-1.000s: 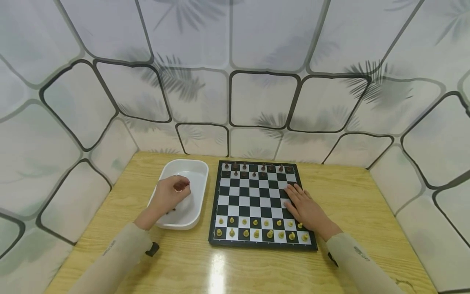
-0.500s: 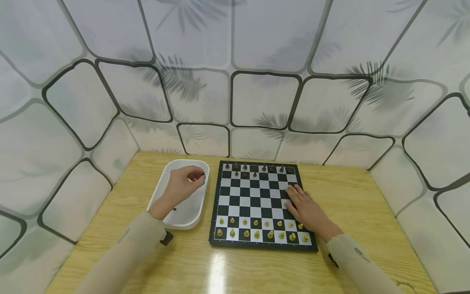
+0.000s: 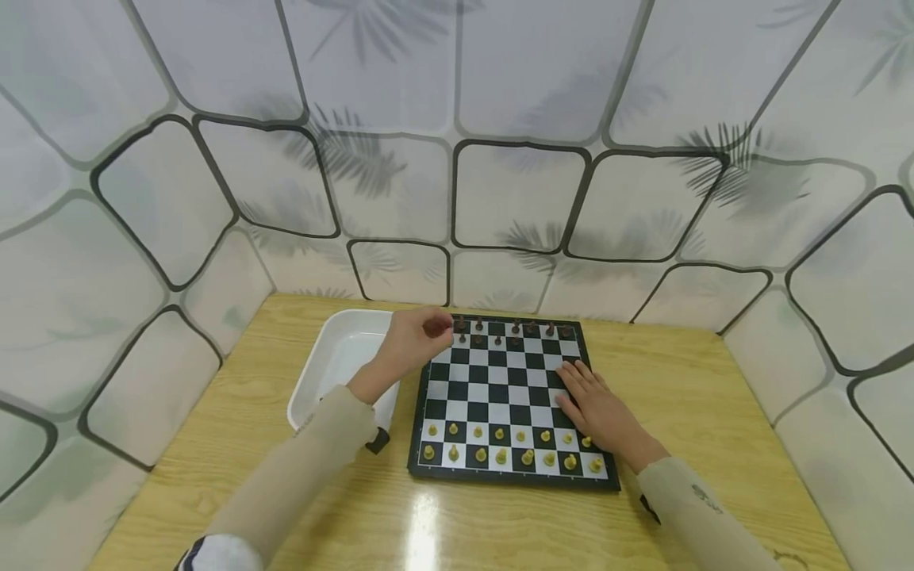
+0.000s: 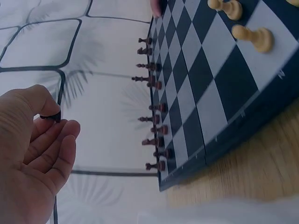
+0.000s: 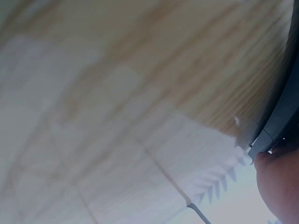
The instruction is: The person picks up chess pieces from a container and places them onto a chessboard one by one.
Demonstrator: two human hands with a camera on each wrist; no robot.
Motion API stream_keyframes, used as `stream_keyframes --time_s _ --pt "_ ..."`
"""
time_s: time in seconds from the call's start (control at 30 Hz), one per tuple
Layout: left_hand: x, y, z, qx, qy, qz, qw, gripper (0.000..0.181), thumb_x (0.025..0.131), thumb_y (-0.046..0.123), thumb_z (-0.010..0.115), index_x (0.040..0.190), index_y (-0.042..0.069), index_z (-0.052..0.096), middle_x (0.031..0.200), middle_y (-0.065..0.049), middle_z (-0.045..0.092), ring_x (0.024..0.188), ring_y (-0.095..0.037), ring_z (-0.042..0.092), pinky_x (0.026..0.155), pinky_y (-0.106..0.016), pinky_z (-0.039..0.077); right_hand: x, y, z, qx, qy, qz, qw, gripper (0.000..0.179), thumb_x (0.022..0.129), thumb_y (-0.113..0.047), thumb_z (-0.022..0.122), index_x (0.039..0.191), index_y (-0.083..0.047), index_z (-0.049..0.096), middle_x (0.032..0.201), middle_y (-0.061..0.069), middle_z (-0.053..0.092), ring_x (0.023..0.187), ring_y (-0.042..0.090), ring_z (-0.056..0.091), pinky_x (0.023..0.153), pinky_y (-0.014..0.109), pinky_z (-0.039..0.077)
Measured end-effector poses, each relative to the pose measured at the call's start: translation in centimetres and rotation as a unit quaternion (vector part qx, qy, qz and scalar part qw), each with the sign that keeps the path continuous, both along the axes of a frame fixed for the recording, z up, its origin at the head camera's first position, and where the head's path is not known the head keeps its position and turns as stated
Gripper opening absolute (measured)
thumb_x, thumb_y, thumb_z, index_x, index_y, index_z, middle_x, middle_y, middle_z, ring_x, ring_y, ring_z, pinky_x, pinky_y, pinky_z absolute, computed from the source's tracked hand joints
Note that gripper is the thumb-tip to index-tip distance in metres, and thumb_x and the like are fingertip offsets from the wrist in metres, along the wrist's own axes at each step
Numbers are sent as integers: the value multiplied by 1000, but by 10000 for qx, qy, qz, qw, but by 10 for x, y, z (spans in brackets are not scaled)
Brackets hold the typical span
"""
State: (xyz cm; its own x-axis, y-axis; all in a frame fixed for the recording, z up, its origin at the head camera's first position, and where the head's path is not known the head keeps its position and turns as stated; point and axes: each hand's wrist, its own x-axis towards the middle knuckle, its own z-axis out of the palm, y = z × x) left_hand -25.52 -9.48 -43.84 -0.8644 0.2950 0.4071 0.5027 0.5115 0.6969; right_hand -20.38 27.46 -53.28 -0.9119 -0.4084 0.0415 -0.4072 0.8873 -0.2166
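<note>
My left hand (image 3: 408, 345) is over the far left corner of a black-and-white chessboard (image 3: 493, 392). Its thumb and fingers pinch a small dark chess piece (image 4: 57, 116), mostly covered by the fingers. Brown chess pieces (image 3: 516, 327) stand along the board's far edge, a full back row partly hidden by the hand and several in the row before it. Two rows of cream-yellow chess pieces (image 3: 501, 456) line the near side. My right hand (image 3: 596, 406) lies flat on the right edge of the board, fingers straight.
A white plastic tray (image 3: 294, 396) stands left of the board, partly covered by my left forearm. Both are on a light wood table (image 3: 685, 381), with patterned fabric walls (image 3: 514, 198) at the back and sides.
My left hand has come out of the tray and moved right to the board's far left corner, carrying the dark chess piece. The right hand stays in place on the board.
</note>
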Motion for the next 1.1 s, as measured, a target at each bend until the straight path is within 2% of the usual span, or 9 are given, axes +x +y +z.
stream_keyframes --time_s 0.27,0.47,0.7,0.93,1.1 --pt "-10 38 -3 -464 -339 -274 9980 13 95 13 71 105 7 79 96 -5 79 83 -15 69 74 -28 58 0 0 1 -1 0 -17 10000 62 113 -38 46 161 0 38 168 22 36 159 45 26 127 64 25" --pt "-15 63 -8 -666 -295 -540 9959 13 94 11 73 103 6 80 97 -6 78 84 -16 68 75 -27 57 1 0 0 21 9 -17 10000 62 112 -38 48 161 0 38 168 21 37 159 44 26 127 63 25" --pt "-25 89 -18 -993 -293 -716 9920 14 96 12 72 106 5 80 100 -7 79 87 -17 70 77 -26 57 2 0 2 21 67 -16 10000 61 112 -36 49 160 0 40 167 22 39 158 45 28 127 63 26" --pt "-36 105 -28 -1091 -470 -663 9907 20 100 16 71 114 6 81 101 -6 78 86 -16 68 75 -27 56 2 -1 1 10 92 15 10000 61 112 -36 49 160 1 40 167 22 39 158 44 29 127 63 26" --pt "-41 115 -29 -1292 -693 -595 9874 23 102 18 70 118 7 80 108 -7 78 93 -19 70 82 -33 58 2 -1 0 -41 119 16 9999 61 112 -35 49 160 1 40 167 22 40 158 44 29 127 63 26"
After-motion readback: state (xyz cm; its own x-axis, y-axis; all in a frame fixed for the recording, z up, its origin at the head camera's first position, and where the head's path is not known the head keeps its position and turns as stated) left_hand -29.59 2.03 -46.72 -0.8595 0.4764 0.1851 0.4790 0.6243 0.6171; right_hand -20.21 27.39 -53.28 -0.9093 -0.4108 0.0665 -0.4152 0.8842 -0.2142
